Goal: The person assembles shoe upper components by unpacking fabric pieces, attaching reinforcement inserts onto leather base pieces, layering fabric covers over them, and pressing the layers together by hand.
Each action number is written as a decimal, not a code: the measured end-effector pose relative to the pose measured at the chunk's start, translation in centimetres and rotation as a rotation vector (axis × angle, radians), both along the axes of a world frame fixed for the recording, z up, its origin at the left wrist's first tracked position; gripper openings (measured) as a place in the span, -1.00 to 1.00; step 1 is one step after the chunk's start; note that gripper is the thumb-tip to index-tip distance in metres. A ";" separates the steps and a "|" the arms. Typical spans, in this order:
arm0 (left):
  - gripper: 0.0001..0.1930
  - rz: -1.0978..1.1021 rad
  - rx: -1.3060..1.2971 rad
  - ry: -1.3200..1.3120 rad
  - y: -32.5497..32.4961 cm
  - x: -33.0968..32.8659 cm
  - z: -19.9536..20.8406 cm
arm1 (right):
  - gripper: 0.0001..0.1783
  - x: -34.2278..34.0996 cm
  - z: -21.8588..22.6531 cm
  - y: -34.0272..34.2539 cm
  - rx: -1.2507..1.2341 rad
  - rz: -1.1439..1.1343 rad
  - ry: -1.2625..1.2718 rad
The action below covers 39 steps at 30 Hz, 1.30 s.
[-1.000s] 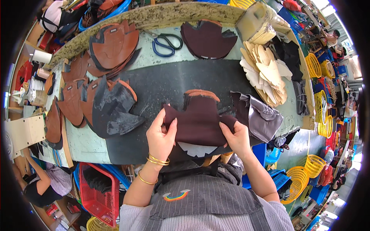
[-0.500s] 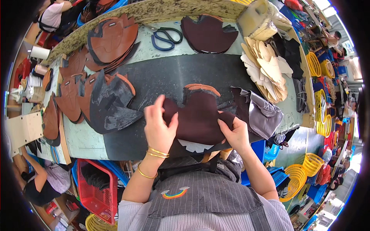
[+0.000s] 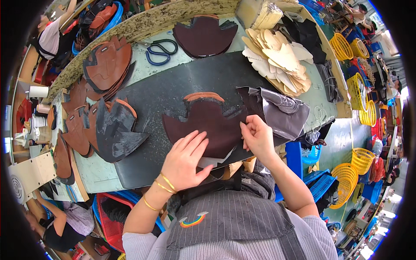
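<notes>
A dark brown shoe upper piece [image 3: 201, 119] lies spread on top of a stack, with orange-brown curved edges [image 3: 203, 96] showing at its far side and a pale layer [image 3: 211, 161] below its near edge. My left hand [image 3: 186, 158] rests on its near left part, fingers stretched out and flat. At the piece's right side, my right hand [image 3: 258, 138] has its thumb and fingertips pinched together. Whether the edge is between them is hidden. Just beyond that hand lies folded dark grey lining material [image 3: 284, 112].
Brown and black upper pieces [image 3: 117, 128] are stacked at the left, more [image 3: 108, 65] behind them. Blue-handled scissors [image 3: 160, 54] and a dark brown stack [image 3: 206, 37] lie at the back. Cream cutouts [image 3: 279, 60] pile up back right. A wooden rim [image 3: 151, 24] borders the table.
The dark brown piece has gone from being held between both hands to lying flat on the stack. My left hand has lowered onto it; the view has shifted.
</notes>
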<state>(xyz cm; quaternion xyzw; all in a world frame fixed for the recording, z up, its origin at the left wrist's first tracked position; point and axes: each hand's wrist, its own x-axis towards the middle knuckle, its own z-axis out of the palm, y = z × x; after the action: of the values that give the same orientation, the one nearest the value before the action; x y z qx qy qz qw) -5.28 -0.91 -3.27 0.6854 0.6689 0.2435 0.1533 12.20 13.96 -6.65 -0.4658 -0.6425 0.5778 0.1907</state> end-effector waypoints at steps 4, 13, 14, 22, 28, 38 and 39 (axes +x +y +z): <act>-0.48 -0.060 -0.016 -0.008 -2.0 -1.9 0.2 | -0.83 0.6 -1.1 0.1 0.462 0.054 -0.152; -0.56 -0.160 0.171 0.090 -2.4 -4.0 -2.4 | -0.49 0.0 2.1 1.4 0.895 0.779 0.118; -0.55 -0.153 0.176 0.101 -2.4 -3.9 -2.5 | -0.45 -0.2 1.7 1.6 0.891 0.830 0.119; -0.71 -0.031 0.125 -0.092 -2.7 -1.8 -3.4 | -0.29 -0.1 1.4 3.0 0.756 1.043 0.109; -0.67 -0.191 -0.003 -0.069 -3.3 -1.9 -3.0 | -0.58 0.0 1.0 3.5 0.700 1.095 0.210; -0.59 0.465 0.122 -0.101 -7.9 -5.7 1.3 | -0.23 -4.9 1.1 -4.0 1.109 1.114 -0.069; -0.51 0.542 0.113 0.200 -9.3 -7.2 1.7 | -0.24 -4.8 0.7 -4.2 1.142 1.093 -0.084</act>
<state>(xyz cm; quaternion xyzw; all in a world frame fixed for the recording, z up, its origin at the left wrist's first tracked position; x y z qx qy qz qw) -12.47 -10.24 -1.56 0.5098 0.8248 0.2435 -0.0225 7.42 9.79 -5.95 0.0643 -0.9841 0.1525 0.0651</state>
